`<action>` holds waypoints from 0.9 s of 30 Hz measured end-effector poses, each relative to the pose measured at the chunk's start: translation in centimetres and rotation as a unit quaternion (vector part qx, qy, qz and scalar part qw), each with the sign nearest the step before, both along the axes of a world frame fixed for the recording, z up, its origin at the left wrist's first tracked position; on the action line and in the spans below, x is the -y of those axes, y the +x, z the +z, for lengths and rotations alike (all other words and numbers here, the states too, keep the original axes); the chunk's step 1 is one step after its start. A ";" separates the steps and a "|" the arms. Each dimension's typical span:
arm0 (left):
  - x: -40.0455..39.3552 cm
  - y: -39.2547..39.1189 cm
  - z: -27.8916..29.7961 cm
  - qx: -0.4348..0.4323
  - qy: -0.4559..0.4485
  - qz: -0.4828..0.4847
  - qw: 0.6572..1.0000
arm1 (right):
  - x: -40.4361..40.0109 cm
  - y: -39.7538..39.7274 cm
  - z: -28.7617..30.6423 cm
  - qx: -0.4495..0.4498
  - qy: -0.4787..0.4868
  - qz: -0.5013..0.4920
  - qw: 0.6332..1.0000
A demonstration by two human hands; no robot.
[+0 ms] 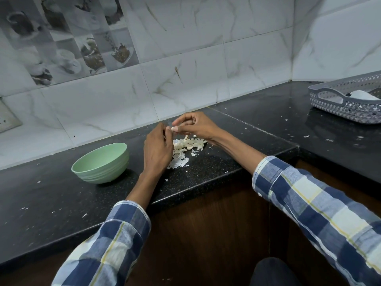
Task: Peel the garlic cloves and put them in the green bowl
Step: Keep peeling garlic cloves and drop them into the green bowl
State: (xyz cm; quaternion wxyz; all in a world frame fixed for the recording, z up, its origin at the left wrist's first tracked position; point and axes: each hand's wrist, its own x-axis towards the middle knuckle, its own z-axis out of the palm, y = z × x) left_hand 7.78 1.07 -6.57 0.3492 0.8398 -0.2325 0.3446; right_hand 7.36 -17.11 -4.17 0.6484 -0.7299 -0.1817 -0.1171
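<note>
Fingertips of the left hand [157, 148] and right hand [193, 125] pinch 1 small pale garlic clove [172, 129] above the black speckled desk [206, 168]. It looks light, firm, slippery, its papery skin brittle; best held by its ends. The round green plastic bowl [101, 163] sits left, near the heap of white peels [185, 149].

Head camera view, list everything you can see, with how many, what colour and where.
green bowl: one, pale green, on countertop left of hands.
garlic clove: one, whitish, pinched between both hands.
garlic peel pile: one heap, off-white, under the hands.
countertop: one, black speckled, L-shaped.
basket: one, grey perforated, far right; white item inside.
wall tiles: white marble.
left hand: holds clove.
right hand: holds clove.
</note>
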 end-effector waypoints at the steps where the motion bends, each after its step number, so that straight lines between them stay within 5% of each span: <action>1: 0.0 -0.1 0.0 -0.004 -0.002 -0.001 1.000 | 0.0 0.0 0.1 0.003 0.006 -0.008 1.000; 17: 0.2 -0.9 0.6 -0.028 -0.040 -0.024 0.999 | -0.6 -0.8 0.3 0.073 -0.049 -0.042 0.995; 27: -0.1 -1.1 0.9 -0.091 -0.124 -0.118 0.981 | -0.2 -0.2 0.2 0.004 0.011 0.040 0.999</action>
